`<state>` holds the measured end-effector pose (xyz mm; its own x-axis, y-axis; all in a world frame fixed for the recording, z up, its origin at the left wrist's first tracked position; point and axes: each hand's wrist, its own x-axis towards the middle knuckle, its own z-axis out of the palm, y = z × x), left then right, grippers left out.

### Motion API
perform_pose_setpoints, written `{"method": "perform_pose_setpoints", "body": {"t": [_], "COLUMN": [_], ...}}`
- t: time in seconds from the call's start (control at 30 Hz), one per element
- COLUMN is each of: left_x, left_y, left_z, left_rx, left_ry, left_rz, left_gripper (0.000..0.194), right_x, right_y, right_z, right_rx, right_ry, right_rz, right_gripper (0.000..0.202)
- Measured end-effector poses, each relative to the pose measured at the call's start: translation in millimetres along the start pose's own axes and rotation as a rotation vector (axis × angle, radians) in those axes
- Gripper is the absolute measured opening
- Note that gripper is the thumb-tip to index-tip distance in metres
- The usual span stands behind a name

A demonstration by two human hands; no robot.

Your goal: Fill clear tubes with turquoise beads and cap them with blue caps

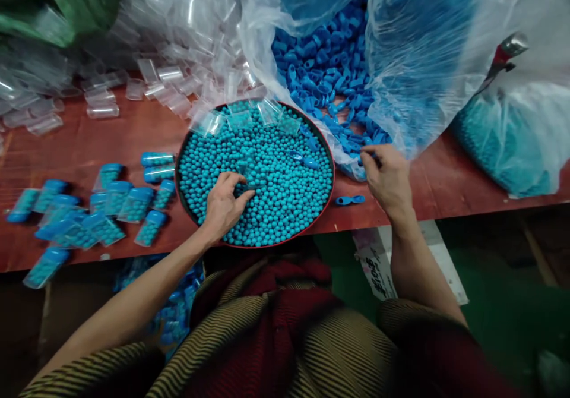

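Observation:
A round, dark-red-rimmed tray (333, 175) is full of small turquoise beads (271, 208). My left hand (226, 203) is over the beads, thumb and fingers closed around a clear plastic tube (249, 186) that is partly hidden among them. Empty clear tubes (240, 119) lie on the beads at the far rim, and a few blue caps (307, 160) lie at the right. My right hand (386, 175) is pinched at the edge of a bag of blue caps (329, 65), a blue piece at its fingertips. One loose blue cap (350, 200) lies on the table nearby.
Filled, blue-capped tubes (118, 196) lie in a group on the red table (146, 125) at left. Clear tubes (169, 77) are heaped behind. A bag of turquoise beads (507, 142) stands at right with a metal-ended, red-banded tool (507, 50). More filled tubes (178, 312) are below the edge.

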<state>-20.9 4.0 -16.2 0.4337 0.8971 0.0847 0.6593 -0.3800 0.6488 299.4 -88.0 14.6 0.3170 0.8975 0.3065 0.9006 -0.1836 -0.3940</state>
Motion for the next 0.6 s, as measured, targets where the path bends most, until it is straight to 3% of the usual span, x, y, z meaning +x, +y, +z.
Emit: {"method": "perform_pose_setpoints", "body": {"t": [0.07,0.17,0.23,0.33,0.4,0.5,0.6], "left_x": [1.5,3.5,3.7,2.6,1.4,-1.7,-5.1], "left_y": [-1.6,-2.5,-1.4,0.7,1.3,1.0,0.8], "left_z": [1.0,2.8,3.5,3.4,3.2,2.7,2.0], "left_rx": [0.006,-0.002,-0.014,-0.021,0.001,0.055,0.067], "left_ry": [-0.004,0.004,0.007,-0.004,0.023,0.071,0.073], "left_rz": [0.009,0.012,0.011,0.012,0.004,0.015,0.041], "left_gripper": [0.017,0.018,0.017,0.017,0.018,0.018,0.017], "right_x": [-31.0,-70.2,-80.9,-71.2,-54.0,-26.4,-5.5], "right_y": [-2.2,7.3,15.7,17.0,4.4,-34.5,-82.9], "right_z": [-6.0,3.7,12.1,10.0,0.9,-3.9,17.0], "right_rx": [-0.033,-0.185,-0.239,-0.2,-0.168,-0.093,0.038], "right_ry": [-0.093,-0.311,-0.342,-0.252,-0.188,-0.135,-0.221], "right_rz": [-0.021,-0.1,-0.123,-0.141,-0.166,-0.281,-0.419], "right_gripper": [0.026,0.025,0.023,0.025,0.027,0.029,0.028]}}
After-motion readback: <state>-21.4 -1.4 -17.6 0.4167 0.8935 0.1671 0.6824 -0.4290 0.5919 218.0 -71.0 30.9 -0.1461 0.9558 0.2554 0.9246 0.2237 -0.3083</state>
